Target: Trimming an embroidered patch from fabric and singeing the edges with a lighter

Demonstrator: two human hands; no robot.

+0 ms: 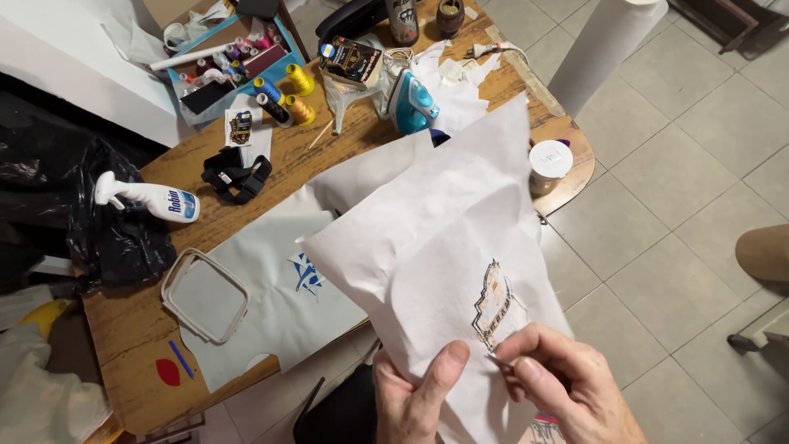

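Left hand (415, 395) pinches white fabric piece (444, 238) by its lower edge, thumb on top; held in the air off the worktop's (131, 329) near edge, above tiled floor (674, 164). Right hand (567, 378) closed on thin metal tool (498, 362), tip at embroidered patch (493, 306). Embroidery hoop (205, 294) near worktop's front-left corner

Floor: we see pale grey square tiles (682, 164), dark grout.
Furniture: our wooden table (131, 329), rounded end, cluttered.
Wall: white (57, 57), top left.
Light: even, soft shadows.
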